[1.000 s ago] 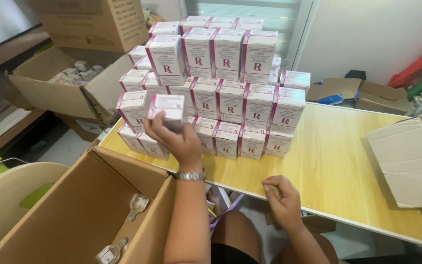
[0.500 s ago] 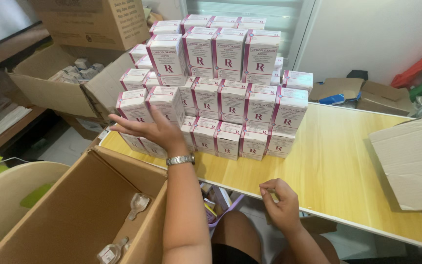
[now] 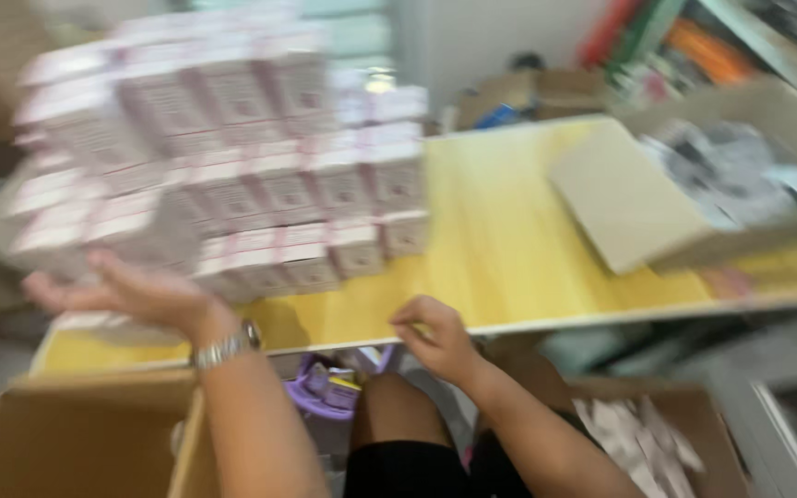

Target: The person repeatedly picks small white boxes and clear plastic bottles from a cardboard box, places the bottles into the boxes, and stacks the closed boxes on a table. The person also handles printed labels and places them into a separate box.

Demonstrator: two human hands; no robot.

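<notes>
The view is blurred by head motion. A tall stack of small pink-and-white cartons (image 3: 223,157) stands on the left part of a yellow table (image 3: 509,249). My left hand (image 3: 131,295), with a metal wristwatch on its wrist, is spread open just in front of the stack's lower left cartons and holds nothing. My right hand (image 3: 435,337) rests at the table's front edge with the fingers curled inward; I see nothing in it. My knees in dark shorts show below the table edge.
An open brown cardboard box (image 3: 76,433) sits at lower left. A second open box (image 3: 740,184) with grey packets lies on the table's right, its flap spread flat. Another box of packets (image 3: 657,443) is at lower right. Purple plastic (image 3: 325,392) shows under the table.
The camera has swung right and the picture has blurred. My left hand has come off the stack and dropped lower, palm open. My right hand stays at the table edge.
</notes>
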